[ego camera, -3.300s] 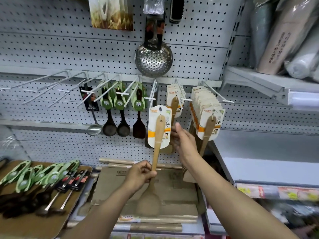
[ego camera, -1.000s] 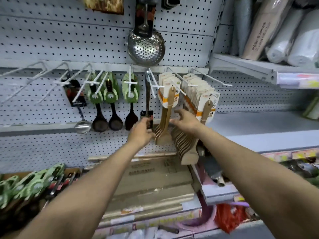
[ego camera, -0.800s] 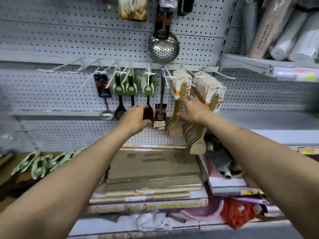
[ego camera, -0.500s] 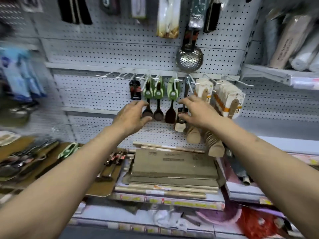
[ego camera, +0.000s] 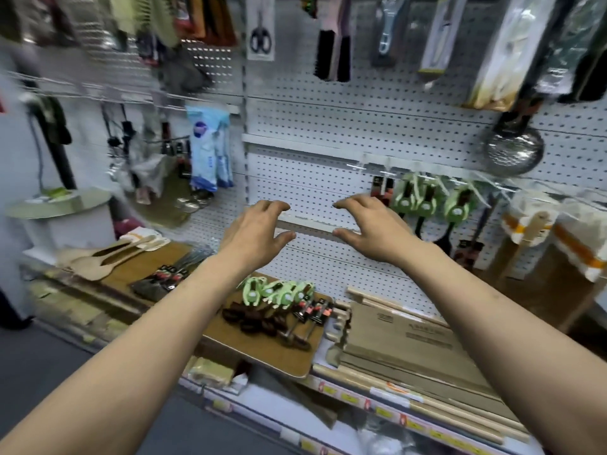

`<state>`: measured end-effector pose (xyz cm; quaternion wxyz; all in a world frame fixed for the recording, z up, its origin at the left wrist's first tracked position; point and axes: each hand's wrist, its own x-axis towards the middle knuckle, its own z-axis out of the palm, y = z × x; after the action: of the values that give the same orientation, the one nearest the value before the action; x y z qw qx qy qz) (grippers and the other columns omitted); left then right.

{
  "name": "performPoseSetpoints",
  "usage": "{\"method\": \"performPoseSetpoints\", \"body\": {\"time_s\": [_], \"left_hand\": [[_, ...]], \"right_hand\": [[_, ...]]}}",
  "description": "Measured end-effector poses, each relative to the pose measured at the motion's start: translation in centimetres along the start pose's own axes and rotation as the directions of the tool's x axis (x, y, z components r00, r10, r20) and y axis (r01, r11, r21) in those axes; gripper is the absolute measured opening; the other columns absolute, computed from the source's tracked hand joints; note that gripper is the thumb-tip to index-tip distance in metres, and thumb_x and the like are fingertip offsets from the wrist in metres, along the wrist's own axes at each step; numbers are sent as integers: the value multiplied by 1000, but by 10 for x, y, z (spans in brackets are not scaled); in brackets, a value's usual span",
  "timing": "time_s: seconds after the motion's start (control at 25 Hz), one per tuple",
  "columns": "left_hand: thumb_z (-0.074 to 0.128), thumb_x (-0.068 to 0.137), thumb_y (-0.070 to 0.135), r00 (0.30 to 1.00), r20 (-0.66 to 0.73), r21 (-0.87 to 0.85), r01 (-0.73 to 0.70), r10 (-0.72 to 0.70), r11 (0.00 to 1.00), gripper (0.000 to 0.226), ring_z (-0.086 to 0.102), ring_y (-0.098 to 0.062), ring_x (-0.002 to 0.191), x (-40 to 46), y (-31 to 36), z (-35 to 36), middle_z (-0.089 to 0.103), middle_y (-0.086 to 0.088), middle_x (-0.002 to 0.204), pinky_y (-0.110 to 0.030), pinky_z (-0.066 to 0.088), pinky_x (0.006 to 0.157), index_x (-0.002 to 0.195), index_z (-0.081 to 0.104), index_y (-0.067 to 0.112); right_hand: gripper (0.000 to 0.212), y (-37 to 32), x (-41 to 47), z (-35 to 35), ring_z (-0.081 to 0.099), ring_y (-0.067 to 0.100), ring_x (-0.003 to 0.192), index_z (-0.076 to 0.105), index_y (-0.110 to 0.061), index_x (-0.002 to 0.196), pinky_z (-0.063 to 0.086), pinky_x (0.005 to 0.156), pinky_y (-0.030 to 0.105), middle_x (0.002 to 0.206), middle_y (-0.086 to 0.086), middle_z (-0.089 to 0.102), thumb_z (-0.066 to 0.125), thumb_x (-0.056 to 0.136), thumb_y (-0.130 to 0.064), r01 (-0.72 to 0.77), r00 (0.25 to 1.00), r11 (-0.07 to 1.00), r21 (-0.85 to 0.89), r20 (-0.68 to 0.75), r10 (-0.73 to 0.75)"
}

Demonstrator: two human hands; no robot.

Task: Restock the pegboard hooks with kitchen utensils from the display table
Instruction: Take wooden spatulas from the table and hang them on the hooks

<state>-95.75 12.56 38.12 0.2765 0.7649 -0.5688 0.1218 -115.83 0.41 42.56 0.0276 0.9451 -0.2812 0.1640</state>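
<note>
My left hand (ego camera: 258,231) and my right hand (ego camera: 371,228) hover side by side in front of the white pegboard (ego camera: 312,188), both empty with fingers spread. Below them a brown display table (ego camera: 262,353) carries several green-carded black spoons (ego camera: 276,292), red-and-black carded utensils (ego camera: 312,315) and, further left, wooden spatulas (ego camera: 111,256). On the hooks to the right hang green-carded spoons (ego camera: 423,200) and carded wooden spatulas (ego camera: 532,224).
A steel skimmer (ego camera: 512,152) hangs at the upper right, with brushes and scissors (ego camera: 261,31) above. Flat cardboard packs and wooden rods (ego camera: 407,343) lie on the shelf at the lower right. A round tray (ego camera: 59,203) stands far left. The left side is blurred.
The wooden spatula I held is no longer in my left hand. Both hands have let go of the hooks' stock, and my view has swung left toward the display table.
</note>
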Motion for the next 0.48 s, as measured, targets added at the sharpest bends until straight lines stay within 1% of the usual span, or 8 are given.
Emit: {"method": "performPoseSetpoints", "body": {"time_s": [0.16, 0.32, 0.4, 0.48], "left_hand": [[64, 86, 44, 1000, -11, 80, 16, -16, 997, 55, 51, -31, 121, -7, -102, -48, 54, -9, 131, -45, 44, 98, 133, 48, 21], [66, 85, 43, 998, -51, 156, 33, -25, 987, 54, 55, -33, 114, -10, -211, -97, 57, -12, 123, -42, 46, 93, 130, 50, 17], [66, 86, 42, 997, -55, 173, 55, -46, 983, 54, 55, -33, 113, -10, -251, -113, 57, -12, 121, -40, 45, 92, 131, 49, 18], [64, 87, 45, 996, -53, 176, 77, -69, 981, 53, 55, -31, 113, -10, -296, -125, 57, -9, 124, -42, 47, 92, 131, 48, 21]], "right_hand": [[58, -94, 68, 26, 35, 22, 140, 39, -27, 147, 36, 110, 41, 150, 2, 40, 55, 96, -48, 46, 999, 996, 71, 14, -47], [58, -186, 138, 53, 36, 24, 139, 39, -28, 147, 38, 109, 41, 151, 2, 39, 56, 95, -48, 102, 995, 988, 111, -3, -103], [58, -221, 168, 65, 36, 25, 139, 39, -27, 147, 38, 109, 41, 149, 3, 40, 57, 95, -47, 117, 993, 984, 134, -5, -117], [58, -256, 203, 81, 37, 26, 138, 40, -26, 146, 36, 110, 39, 147, 5, 41, 58, 95, -46, 136, 990, 977, 165, 13, -140]]}}
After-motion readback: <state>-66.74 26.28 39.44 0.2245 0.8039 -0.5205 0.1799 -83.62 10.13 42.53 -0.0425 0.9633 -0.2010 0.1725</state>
